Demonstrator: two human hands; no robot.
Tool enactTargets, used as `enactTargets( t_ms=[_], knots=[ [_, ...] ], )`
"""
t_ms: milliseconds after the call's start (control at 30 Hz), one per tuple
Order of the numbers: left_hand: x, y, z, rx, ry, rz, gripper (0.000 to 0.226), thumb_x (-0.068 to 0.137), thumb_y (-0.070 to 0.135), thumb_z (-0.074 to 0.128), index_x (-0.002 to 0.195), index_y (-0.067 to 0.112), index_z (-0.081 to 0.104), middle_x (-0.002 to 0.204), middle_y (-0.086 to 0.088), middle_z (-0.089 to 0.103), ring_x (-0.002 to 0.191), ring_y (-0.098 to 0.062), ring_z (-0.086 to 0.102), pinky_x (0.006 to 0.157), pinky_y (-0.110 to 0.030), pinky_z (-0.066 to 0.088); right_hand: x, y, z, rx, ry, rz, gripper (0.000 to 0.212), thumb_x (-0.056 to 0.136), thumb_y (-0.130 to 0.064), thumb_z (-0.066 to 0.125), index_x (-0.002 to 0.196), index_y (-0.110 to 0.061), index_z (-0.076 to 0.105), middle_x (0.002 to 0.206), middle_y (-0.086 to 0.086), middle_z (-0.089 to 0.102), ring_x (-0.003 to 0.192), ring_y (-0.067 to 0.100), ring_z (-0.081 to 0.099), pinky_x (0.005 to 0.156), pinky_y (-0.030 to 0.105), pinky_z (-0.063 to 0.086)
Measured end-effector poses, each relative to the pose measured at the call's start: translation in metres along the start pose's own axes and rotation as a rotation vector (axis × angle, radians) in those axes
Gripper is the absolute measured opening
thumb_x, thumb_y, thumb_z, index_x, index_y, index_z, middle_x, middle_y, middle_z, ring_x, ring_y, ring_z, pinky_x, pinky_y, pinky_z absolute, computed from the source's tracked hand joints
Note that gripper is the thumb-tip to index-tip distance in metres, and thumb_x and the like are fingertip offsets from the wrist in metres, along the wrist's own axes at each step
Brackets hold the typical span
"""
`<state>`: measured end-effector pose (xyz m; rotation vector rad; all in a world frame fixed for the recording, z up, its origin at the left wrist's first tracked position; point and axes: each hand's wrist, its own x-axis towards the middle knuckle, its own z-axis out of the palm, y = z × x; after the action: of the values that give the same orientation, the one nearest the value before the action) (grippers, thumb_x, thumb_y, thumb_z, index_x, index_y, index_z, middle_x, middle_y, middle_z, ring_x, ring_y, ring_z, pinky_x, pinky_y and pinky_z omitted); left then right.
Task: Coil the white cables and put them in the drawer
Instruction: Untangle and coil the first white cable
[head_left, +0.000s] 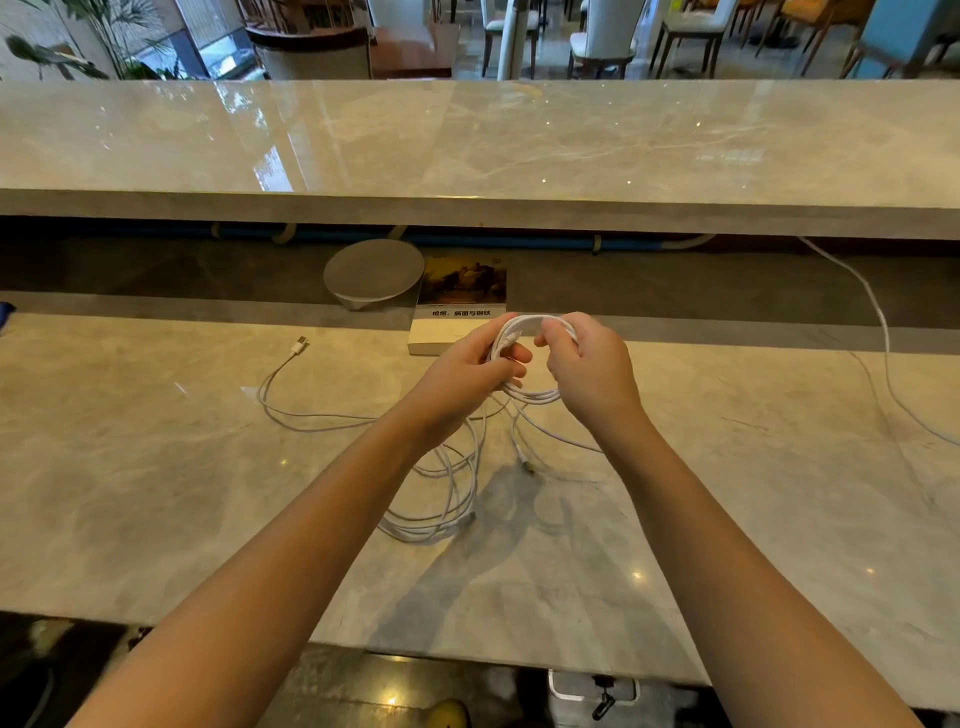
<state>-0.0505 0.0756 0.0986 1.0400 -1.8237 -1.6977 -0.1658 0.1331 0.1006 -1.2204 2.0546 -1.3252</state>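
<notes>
1. left hand (467, 376) curls its fingers and thumb round the left side of a small white coil (524, 323). right hand (589, 364) grips the right side, with its fingers bent over the top strands.
2. the coil hangs between the two hands, lifted off the counter (156, 467). its ring roughly faces the person, with one arc above the thumbs and one below the knuckles.
3. from the bottom of the coil the loose cable (452, 499) drops toward the person. it lies in slack loops on the counter, below the hands and a little to their left.
4. one strand runs out of those loops to the left and ends in a plug (300, 345). the plug is well apart from both hands, on the left hand's side.
5. a short end with a connector (527, 465) lies on the counter below the right hand.
6. judged from this, the slack left to wind lies below and to the left, nearer the left hand. the next turn would likely draw cable up from that side.
7. a second cable (878, 322) trails down on the far right, nearer the right hand, not yet coiled.
8. a book (460, 291) and a round plate (374, 270) sit just beyond the hands. no drawer is in view.
</notes>
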Motion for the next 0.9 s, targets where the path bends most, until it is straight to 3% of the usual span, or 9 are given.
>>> enactTargets(
  t_ms=[100,233,400,567,633,767,900],
  knots=[
    [0.001,-0.002,0.009,0.116,0.100,0.041,0.044,0.099,0.011,0.039,0.142,0.019,0.038,0.110,-0.003,0.060,0.088,-0.008,0.061,0.072,-0.020,0.048,-0.001,0.002,0.010,0.045,0.109,0.069,0.028,0.100,-0.027,0.036,0.088,-0.014,0.057,0.066,-0.005,0.049,0.060,0.007,0.046,0.051,0.023,0.035],
    [-0.003,-0.011,0.020,0.325,0.336,0.206,0.043,0.102,0.015,0.033,0.145,0.015,0.032,0.114,-0.007,0.061,0.090,-0.013,0.062,0.076,-0.022,0.053,-0.007,0.006,0.019,0.097,0.136,0.126,0.029,0.101,-0.028,0.033,0.087,-0.014,0.055,0.067,-0.004,0.050,0.060,0.008,0.046,0.052,0.024,0.035],
    [-0.007,-0.022,0.024,0.375,0.543,0.275,0.038,0.101,0.021,0.033,0.138,0.014,0.044,0.099,-0.003,0.067,0.084,-0.013,0.065,0.074,-0.027,0.056,-0.011,0.013,0.027,0.124,0.148,0.197,0.030,0.100,-0.028,0.032,0.086,-0.017,0.055,0.067,-0.005,0.051,0.062,0.009,0.047,0.054,0.024,0.038],
    [-0.003,-0.011,0.011,-0.202,0.389,-0.064,0.027,0.100,0.021,0.042,0.124,0.013,0.051,0.092,-0.006,0.072,0.073,-0.017,0.070,0.063,-0.028,0.058,-0.015,0.021,0.022,0.178,0.054,0.078,0.030,0.100,-0.028,0.033,0.078,-0.021,0.053,0.059,-0.004,0.046,0.049,0.005,0.039,0.045,0.018,0.031],
    [-0.003,-0.006,0.003,-0.301,0.290,-0.175,0.027,0.099,0.021,0.043,0.119,0.008,0.056,0.090,-0.007,0.073,0.070,-0.016,0.069,0.063,-0.028,0.056,-0.014,0.022,0.017,0.205,0.010,0.024,0.029,0.100,-0.026,0.034,0.080,-0.019,0.054,0.058,-0.003,0.045,0.046,0.004,0.039,0.043,0.014,0.030],
    [-0.006,-0.004,-0.002,-0.313,0.168,-0.249,0.034,0.100,0.028,0.040,0.108,0.007,0.065,0.079,-0.006,0.071,0.067,-0.016,0.064,0.075,-0.036,0.053,-0.011,0.025,0.014,0.200,-0.011,-0.048,0.027,0.100,-0.026,0.035,0.083,-0.019,0.054,0.058,-0.003,0.046,0.045,0.001,0.041,0.042,0.012,0.030],
    [-0.008,-0.004,0.003,-0.151,0.101,-0.195,0.024,0.096,0.027,0.050,0.103,0.010,0.065,0.080,-0.003,0.066,0.069,-0.013,0.061,0.067,-0.027,0.051,-0.008,0.027,0.015,0.143,0.010,-0.031,0.025,0.100,-0.027,0.036,0.086,-0.019,0.055,0.061,-0.006,0.047,0.051,0.003,0.043,0.045,0.012,0.033]
  ],
)
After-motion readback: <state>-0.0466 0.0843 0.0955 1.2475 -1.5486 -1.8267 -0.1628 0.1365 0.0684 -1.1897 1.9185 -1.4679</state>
